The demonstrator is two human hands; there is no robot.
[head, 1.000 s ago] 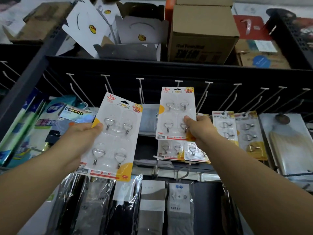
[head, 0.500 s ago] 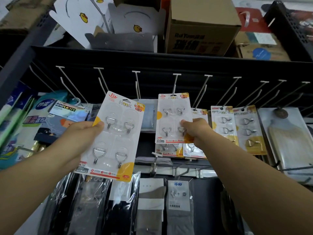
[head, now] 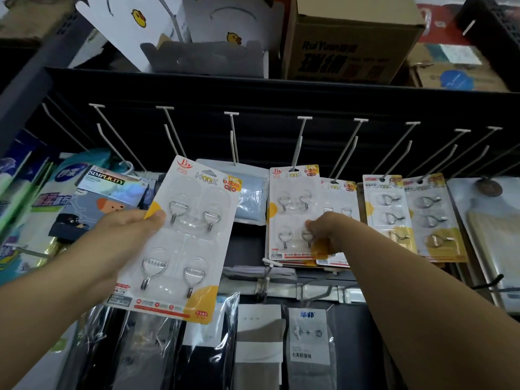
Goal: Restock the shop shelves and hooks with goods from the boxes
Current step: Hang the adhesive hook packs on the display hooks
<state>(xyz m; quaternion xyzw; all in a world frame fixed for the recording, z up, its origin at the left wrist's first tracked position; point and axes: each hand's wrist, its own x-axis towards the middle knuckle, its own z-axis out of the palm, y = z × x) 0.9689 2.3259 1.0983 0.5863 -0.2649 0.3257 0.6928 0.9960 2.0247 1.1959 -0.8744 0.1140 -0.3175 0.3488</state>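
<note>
Your left hand (head: 123,229) pinches a flat hook card (head: 180,243) at its left edge, thumb on the front, fingers behind. The card is glossy white board with orange corners under a clear moulded blister. It carries four bright metal wire hooks on transparent rounded pads, set two over two. It is tilted, its top leaning right, and it is held clear in front of the display.

Your right hand (head: 323,229) holds a second hook card (head: 292,212) of the same make at its lower right corner, fingers curled over the front. This one also shows four hooks. Its punched top hole sits at the tip of a white display peg (head: 299,142); I cannot tell whether it is fully threaded on. More cards of the kind lie directly behind it, their count hidden.

To the right hang two narrower yellow hook cards (head: 388,212), each with three metal hooks in a column. The pegs are thin white rods with flat T-shaped ends.

On the black upper shelf (head: 253,85) stands one brown corrugated cardboard box (head: 349,40) with printed lettering, beside white card cartons (head: 146,23) printed with small yellow ducks. Below hang socks in crinkled clear bags (head: 202,347).
</note>
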